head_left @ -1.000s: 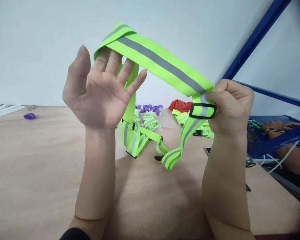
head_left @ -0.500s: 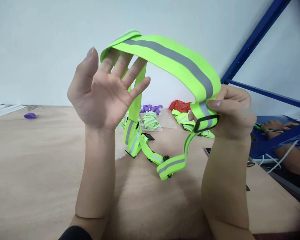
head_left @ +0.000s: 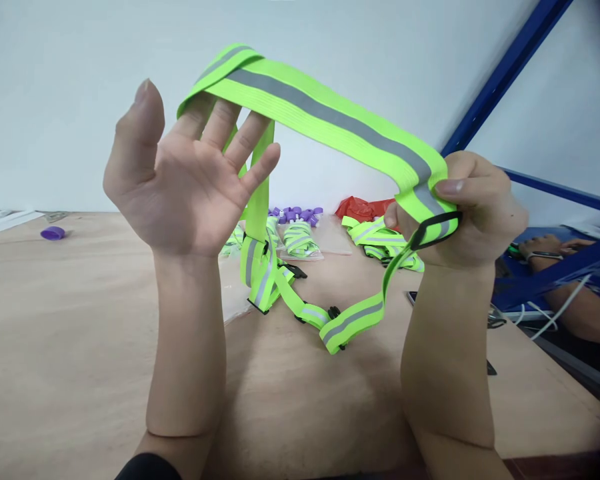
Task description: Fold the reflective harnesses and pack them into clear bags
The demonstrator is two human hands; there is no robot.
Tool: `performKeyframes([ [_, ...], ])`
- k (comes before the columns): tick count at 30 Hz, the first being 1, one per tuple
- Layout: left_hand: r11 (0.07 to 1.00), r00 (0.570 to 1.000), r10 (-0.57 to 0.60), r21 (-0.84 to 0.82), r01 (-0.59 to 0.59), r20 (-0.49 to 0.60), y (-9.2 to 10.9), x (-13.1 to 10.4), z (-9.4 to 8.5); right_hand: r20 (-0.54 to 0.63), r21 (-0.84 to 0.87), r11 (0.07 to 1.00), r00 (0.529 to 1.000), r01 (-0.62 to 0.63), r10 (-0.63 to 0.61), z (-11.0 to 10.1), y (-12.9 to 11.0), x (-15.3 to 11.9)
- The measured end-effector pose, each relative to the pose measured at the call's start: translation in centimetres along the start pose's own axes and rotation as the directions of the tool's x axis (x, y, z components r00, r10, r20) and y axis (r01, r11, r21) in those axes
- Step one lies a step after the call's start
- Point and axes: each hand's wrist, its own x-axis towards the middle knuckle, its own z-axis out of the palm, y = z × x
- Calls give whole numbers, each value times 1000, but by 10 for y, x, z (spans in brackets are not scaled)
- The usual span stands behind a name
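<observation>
A neon green strap with a grey stripe hangs in the air between my hands. My left hand is palm toward the camera, fingers spread, with the strap draped over its fingertips. The thumb stands apart. My right hand pinches the strap's other end beside a black buckle. Lower loops of the same strap, with black sliders and a clip, dangle down toward the wooden table.
Behind are purple rings, a bagged green strap bundle, loose green straps and a red bag. One purple ring lies left. At right are a blue metal frame and another person's arm.
My hands have moved farther apart, the left one left and slightly up, the right one slightly right. The strap's top span is now straighter and tauter.
</observation>
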Motion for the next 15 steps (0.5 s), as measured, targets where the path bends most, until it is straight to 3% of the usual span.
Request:
performKeyframes([
  [4, 999, 1000, -17, 38, 16, 17, 1, 1, 0, 27, 142, 990, 1000, 5, -9, 2, -7, -2],
  [8, 999, 1000, -20, 36, 20, 18, 1, 2, -3, -64, 132, 991, 998, -16, 24, -5, -9, -2],
  [12, 996, 998, -43, -83, 38, -55, -1, 1, -1, 66, 312, 949, 997, -51, 32, -10, -5, 1],
  [15, 973, 990, -101, -219, 78, -97, -4, 1, 5, 91, 373, 927, 996, -30, -4, -5, 2, 3],
])
